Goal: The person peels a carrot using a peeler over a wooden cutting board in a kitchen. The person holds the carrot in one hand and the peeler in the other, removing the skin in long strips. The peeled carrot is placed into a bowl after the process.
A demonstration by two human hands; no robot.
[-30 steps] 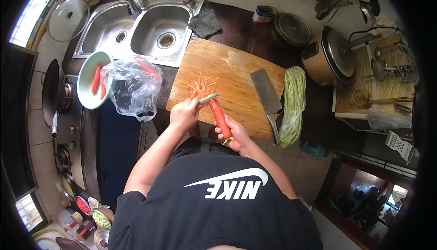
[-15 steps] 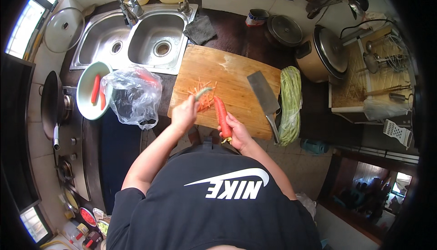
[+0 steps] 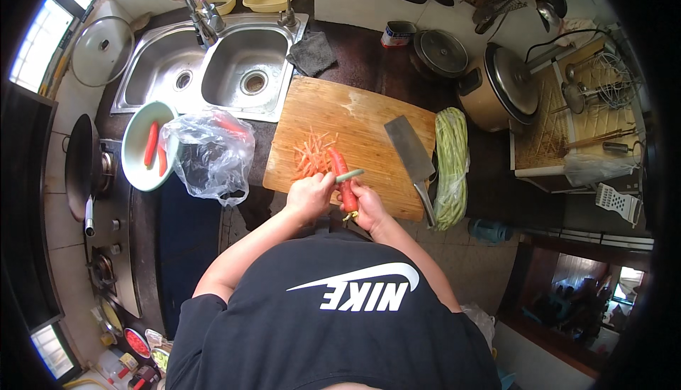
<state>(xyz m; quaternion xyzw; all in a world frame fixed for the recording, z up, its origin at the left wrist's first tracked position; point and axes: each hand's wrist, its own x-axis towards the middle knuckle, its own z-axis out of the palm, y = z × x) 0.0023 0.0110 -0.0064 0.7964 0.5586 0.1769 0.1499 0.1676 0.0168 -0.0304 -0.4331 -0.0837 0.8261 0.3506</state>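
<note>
My left hand (image 3: pixel 308 197) is closed on a slim pale green tool (image 3: pixel 349 175), which looks like a peeler and lies across the carrot. The orange-red carrot (image 3: pixel 338 161) points away from me over the near part of the wooden cutting board (image 3: pixel 362 120). My right hand (image 3: pixel 369 207) is wrapped round the carrot's near, stem end, where a bit of yellowish green stalk shows. Just beyond my left hand, a loose heap of thin carrot strips (image 3: pixel 313 154) rests on the board. A cleaver (image 3: pixel 409 149) lies at the board's right side, handle toward me.
Long green beans (image 3: pixel 452 166) in clear wrap lie along the board's right edge. On the left are a crumpled plastic bag (image 3: pixel 213 159) and a pale bowl (image 3: pixel 129 152) holding carrots. Behind stand a double sink (image 3: pixel 206 78), a grey cloth (image 3: pixel 312 53) and a rice cooker (image 3: pixel 489 92).
My left hand has moved right and nearer to me, bringing the peeler from over the strips onto the carrot. My right hand still grips the carrot in nearly the same place.
</note>
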